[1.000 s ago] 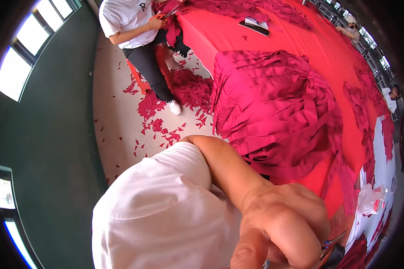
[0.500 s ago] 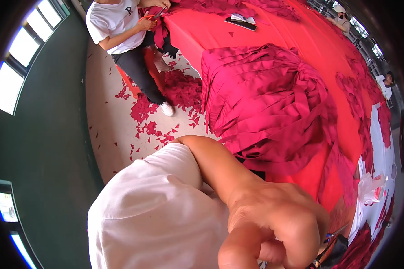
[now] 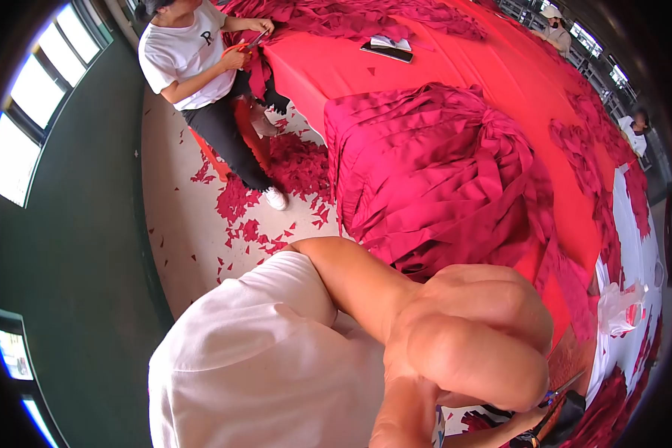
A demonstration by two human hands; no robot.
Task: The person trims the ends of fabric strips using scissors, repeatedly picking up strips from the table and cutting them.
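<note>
I judge strip handling idle: my left hand (image 3: 470, 340) is curled, contents hidden, before magenta fabric strips (image 3: 440, 175) overhanging the red-draped table's edge (image 3: 306, 63); gripping them would call for uncurling.

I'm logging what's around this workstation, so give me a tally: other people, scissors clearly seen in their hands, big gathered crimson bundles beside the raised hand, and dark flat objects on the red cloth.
Other people: 3 (scissors holder, cap wearer, person at far right)
Scissors: 1
Gathered crimson bundle: 1
Dark flat object: 1
Total: 6
</note>
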